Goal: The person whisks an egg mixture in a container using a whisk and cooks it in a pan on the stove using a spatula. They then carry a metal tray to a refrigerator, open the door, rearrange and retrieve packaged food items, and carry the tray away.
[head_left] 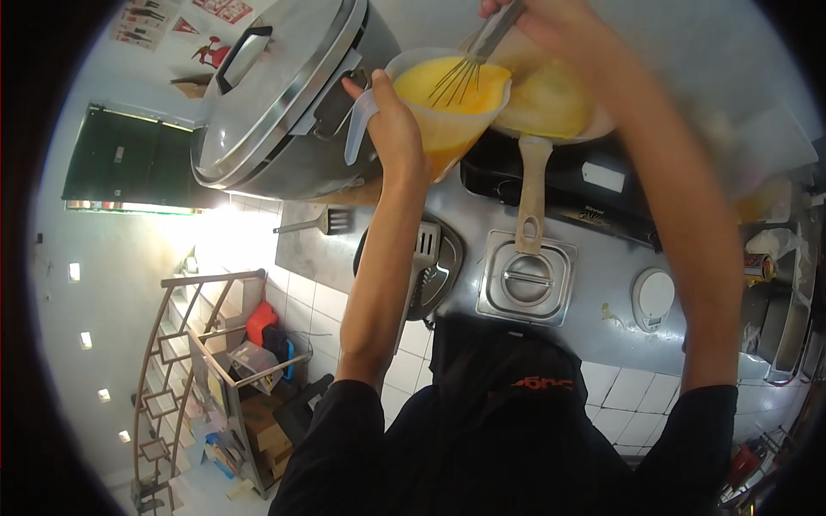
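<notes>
My left hand (396, 138) grips a clear plastic jug (452, 133) near its handle, and the jug is tilted to the right. Yellow-orange liquid that looks like beaten egg (422, 82) fills much of it. Up at the top edge, my right hand (546, 21) is closed around the handle of a wire whisk (465, 73), whose wires dip into the liquid. Just right of the jug, a frying pan (533, 163) with a beige handle holds a yellow layer (551, 99). The jug's lip overlaps the pan's left side in view.
Under the pan is a black stove (615, 202). A large lidded metal pot (284, 112) stands left. On the steel counter are a slotted turner (426, 245) on a dark tray, another turner (323, 222), a lidded steel container (527, 288) and a white scale (654, 294).
</notes>
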A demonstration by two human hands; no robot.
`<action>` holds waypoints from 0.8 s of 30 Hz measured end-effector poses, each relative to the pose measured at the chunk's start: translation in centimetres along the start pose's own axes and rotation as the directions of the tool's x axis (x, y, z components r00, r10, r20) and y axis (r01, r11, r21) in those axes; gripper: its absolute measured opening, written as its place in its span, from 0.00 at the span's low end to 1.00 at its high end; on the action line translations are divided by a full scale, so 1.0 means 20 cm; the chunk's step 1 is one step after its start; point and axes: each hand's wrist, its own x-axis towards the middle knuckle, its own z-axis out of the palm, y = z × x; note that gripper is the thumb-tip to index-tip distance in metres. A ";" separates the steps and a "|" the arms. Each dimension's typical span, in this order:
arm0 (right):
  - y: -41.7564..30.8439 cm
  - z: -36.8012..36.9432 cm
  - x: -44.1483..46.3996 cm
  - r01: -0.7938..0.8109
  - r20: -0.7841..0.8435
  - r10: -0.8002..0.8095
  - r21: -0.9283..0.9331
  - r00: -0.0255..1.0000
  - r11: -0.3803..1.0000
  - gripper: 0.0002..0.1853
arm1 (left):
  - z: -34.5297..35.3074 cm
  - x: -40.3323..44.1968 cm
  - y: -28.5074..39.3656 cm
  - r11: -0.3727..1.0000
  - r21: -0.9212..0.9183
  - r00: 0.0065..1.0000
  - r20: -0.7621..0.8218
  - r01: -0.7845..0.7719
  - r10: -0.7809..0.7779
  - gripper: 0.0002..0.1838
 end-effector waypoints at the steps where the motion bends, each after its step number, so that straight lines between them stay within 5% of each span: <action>1: 0.00 0.00 -0.01 -0.005 -0.001 0.005 -0.010 1.000 1.000 0.16 | 0.01 -0.01 0.02 1.000 0.031 1.000 0.000 0.007 -0.007 0.45; 16: -0.05 -0.02 -0.12 0.050 0.027 -0.046 -0.199 0.999 0.979 0.18 | 0.04 -0.02 -0.01 0.985 0.170 0.999 -0.025 -0.034 0.039 0.45; 24: -0.08 -0.03 -0.14 0.082 -0.004 -0.084 -0.194 0.996 0.978 0.17 | 0.06 -0.03 -0.07 0.904 0.416 0.988 -0.066 -0.100 0.139 0.44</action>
